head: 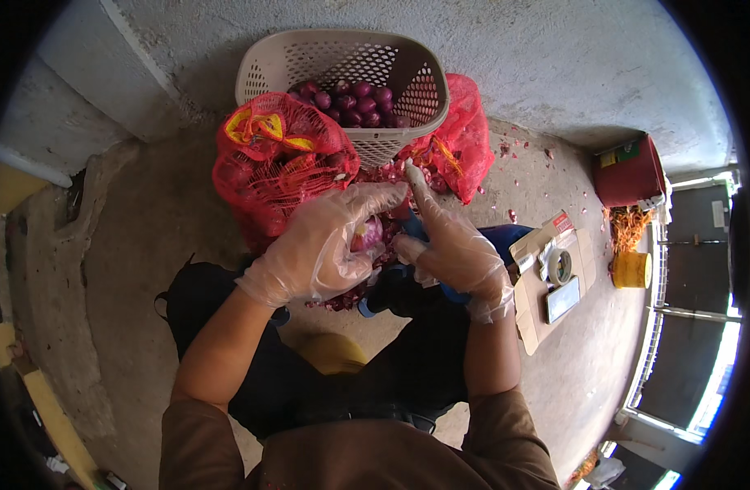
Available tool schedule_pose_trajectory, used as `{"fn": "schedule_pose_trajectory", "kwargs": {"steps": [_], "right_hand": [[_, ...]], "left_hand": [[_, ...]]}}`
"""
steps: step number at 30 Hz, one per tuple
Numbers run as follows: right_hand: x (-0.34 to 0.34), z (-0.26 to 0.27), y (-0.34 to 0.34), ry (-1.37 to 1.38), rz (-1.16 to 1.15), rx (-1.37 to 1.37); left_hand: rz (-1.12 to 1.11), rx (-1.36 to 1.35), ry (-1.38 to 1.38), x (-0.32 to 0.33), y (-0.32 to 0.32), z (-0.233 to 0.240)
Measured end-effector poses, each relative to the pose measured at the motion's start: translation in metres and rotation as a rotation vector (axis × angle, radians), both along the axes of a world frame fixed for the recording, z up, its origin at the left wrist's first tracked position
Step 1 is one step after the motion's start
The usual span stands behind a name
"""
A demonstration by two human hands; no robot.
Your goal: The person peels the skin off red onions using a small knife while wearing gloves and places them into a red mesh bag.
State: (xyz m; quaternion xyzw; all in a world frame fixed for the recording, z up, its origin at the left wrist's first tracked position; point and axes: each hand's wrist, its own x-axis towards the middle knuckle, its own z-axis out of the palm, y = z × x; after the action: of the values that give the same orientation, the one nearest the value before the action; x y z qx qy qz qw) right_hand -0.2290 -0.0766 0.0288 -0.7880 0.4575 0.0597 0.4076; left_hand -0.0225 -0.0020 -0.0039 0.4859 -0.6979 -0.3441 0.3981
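Both hands wear clear plastic gloves. My left hand (326, 242) holds a peeled or partly peeled red onion (369, 234) between its thumb and fingers, over the gap between my knees. My right hand (451, 242) is close beside it, index finger stretched forward and thumb apart. A blue, handle-like thing (415, 226) shows between that thumb and finger; whether the hand grips it is unclear. Beyond the hands, a beige plastic basket (375, 144) contains many purple-red onions (353, 104). Onion skins (344, 300) lie on the floor below.
Red mesh sacks flank the basket, one of onions at left (277, 177) and another at right (464, 141). At right, flattened cardboard (531, 312) bears a tape roll (559, 266) and a phone (562, 300). Farther right are a red bucket (629, 174) and a yellow container (632, 270). A wall stands ahead.
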Motion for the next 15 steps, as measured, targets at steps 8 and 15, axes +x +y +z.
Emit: {"fn": "schedule_pose_trajectory", "kwargs": {"steps": [8,15], "right_hand": [[-0.009,-0.017,-0.003,-0.126,0.069,-0.176],[0.000,0.006,-0.001,-0.082,-0.046,0.125]], "left_hand": [[-0.268,0.070,-0.007,0.000,0.000,0.005],[-0.066,-0.012,-0.077,0.003,-0.001,0.004]]}}
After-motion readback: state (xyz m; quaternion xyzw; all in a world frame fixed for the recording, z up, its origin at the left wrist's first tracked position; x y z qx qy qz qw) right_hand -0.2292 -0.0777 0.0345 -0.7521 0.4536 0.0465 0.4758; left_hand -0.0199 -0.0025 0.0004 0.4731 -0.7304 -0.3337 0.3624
